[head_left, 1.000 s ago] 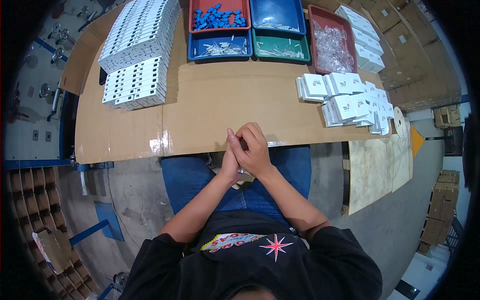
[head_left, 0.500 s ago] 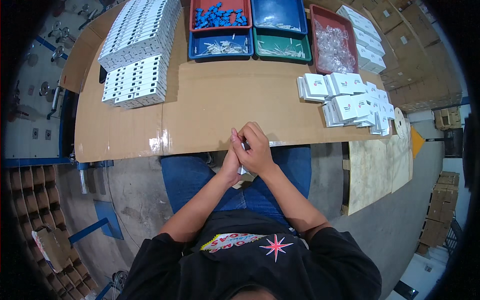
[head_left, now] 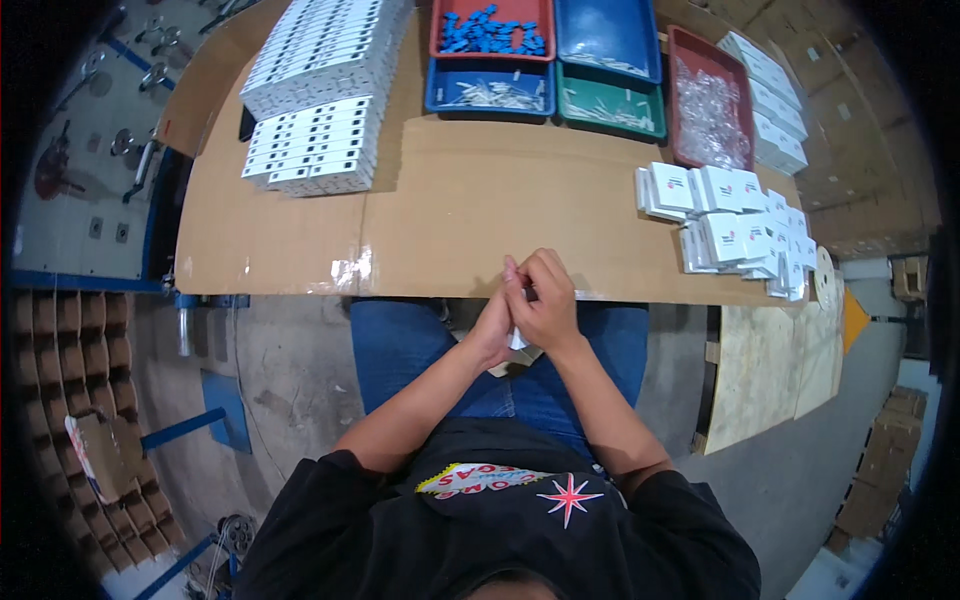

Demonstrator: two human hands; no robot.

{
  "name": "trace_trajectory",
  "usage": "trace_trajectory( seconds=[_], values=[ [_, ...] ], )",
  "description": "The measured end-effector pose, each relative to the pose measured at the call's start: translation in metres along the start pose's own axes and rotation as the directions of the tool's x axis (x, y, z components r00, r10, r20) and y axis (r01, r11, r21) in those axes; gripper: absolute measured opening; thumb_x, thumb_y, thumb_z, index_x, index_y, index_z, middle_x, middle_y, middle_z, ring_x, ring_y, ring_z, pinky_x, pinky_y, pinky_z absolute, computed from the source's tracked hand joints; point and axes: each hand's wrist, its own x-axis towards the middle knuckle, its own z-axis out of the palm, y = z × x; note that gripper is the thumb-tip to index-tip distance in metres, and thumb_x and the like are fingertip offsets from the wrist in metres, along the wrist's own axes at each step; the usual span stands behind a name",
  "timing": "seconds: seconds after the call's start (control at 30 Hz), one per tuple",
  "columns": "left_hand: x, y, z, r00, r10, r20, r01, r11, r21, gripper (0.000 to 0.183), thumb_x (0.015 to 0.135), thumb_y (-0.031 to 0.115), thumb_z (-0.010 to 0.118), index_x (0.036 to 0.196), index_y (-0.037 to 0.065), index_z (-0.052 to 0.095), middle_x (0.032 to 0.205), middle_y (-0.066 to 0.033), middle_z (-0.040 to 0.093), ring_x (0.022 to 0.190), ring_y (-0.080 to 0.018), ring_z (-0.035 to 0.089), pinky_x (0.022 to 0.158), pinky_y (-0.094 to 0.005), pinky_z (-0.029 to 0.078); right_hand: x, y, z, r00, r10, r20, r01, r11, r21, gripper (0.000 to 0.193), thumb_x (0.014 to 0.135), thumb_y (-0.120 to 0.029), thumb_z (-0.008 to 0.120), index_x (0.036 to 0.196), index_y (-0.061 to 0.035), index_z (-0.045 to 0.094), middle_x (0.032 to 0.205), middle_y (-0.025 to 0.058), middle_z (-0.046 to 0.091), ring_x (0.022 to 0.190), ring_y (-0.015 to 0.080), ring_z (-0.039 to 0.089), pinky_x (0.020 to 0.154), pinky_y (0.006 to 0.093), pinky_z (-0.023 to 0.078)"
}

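Observation:
My left hand (head_left: pixel 491 328) and my right hand (head_left: pixel 546 312) are pressed together just over the table's front edge, above my lap. Between the palms they grip a small white piece (head_left: pixel 517 340). Only its lower end peeks out below the hands; fingers cover the rest, so its kind does not show. The right fingers curl over the top, and the left thumb points up beside them. Brown cardboard (head_left: pixel 450 220) covers the tabletop in front of the hands.
White boxes (head_left: pixel 315 150) stand stacked at left. Across the back are a red tray (head_left: pixel 548 56) of blue parts, blue and green trays (head_left: pixel 657 135) of thin white pieces, and a red tray (head_left: pixel 745 165) of clear plastic. Small white boxes (head_left: pixel 725 238) lie piled at right.
The whole view has turned a little, so the table and trays sit farther right in the picture. Both hands stay clasped, and less of the white piece shows between them.

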Motion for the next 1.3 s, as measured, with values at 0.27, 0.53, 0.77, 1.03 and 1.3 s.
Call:
trace_trajectory(
  seconds=[0.27,0.53,0.77,1.03,1.3],
  values=[
    [0.011,-0.008,-0.019,0.993,0.074,-0.095,-0.074,0.997,0.008,0.068,0.102,0.072,0.028,0.125,0.016,0.059,0.121,-0.0022,0.061,0.113,-0.0138,0.06,0.095,-0.0315,0.05,0.003,-0.001,0.005,0.999,-0.031,0.024,0.031,0.999,0.013,0.025,0.089,-0.007,0.071,0.075,0.0,0.052,0.073,0.0132,0.049,0.067,0.0304,0.049,0.058,0.0401,0.04],
    [0.008,-0.011,-0.015,0.993,0.09,-0.078,-0.077,0.985,0.154,0.079,0.1,0.075,0.024,0.13,0.011,0.057,0.124,-0.0065,0.061,0.116,-0.0157,0.059,0.1,-0.0318,0.048,-0.002,-0.001,0.012,0.998,-0.067,0.021,0.066,0.997,0.028,0.026,0.091,-0.007,0.07,0.074,0.0004,0.051,0.071,0.0129,0.048,0.064,0.0289,0.048,0.057,0.0393,0.038],
    [0.004,-0.003,-0.01,0.987,0.111,-0.118,-0.097,0.989,0.115,0.088,0.096,0.081,0.02,0.129,0.01,0.058,0.121,-0.0079,0.063,0.115,-0.0162,0.06,0.098,-0.0326,0.049,-0.001,0.006,0.006,0.998,-0.061,-0.017,0.062,0.996,0.064,0.02,0.095,-0.007,0.059,0.077,0.0012,0.055,0.075,0.0143,0.052,0.067,0.0292,0.051,0.06,0.0384,0.042],
    [-0.002,0.02,0.007,0.989,0.147,0.025,-0.149,0.98,0.13,0.114,0.083,0.093,0.005,0.138,0.006,0.054,0.119,-0.011,0.065,0.112,-0.0222,0.063,0.099,-0.0345,0.05,-0.003,0.0,-0.012,0.988,0.031,-0.153,-0.003,0.984,0.18,0.031,0.105,-0.015,0.045,0.083,0.0024,0.059,0.088,0.0133,0.06,0.079,0.0222,0.057,0.071,0.0324,0.047],
    [0.0,0.018,0.005,0.977,0.215,0.014,-0.215,0.97,0.111,0.108,0.087,0.089,0.009,0.139,0.006,0.053,0.118,-0.0099,0.064,0.111,-0.0207,0.063,0.098,-0.0334,0.049,-0.005,0.001,-0.003,0.985,-0.112,-0.131,0.139,0.967,0.215,0.028,0.103,-0.013,0.049,0.086,0.0022,0.063,0.091,0.0146,0.065,0.087,0.027,0.061,0.076,0.0358,0.049]
  ],
)
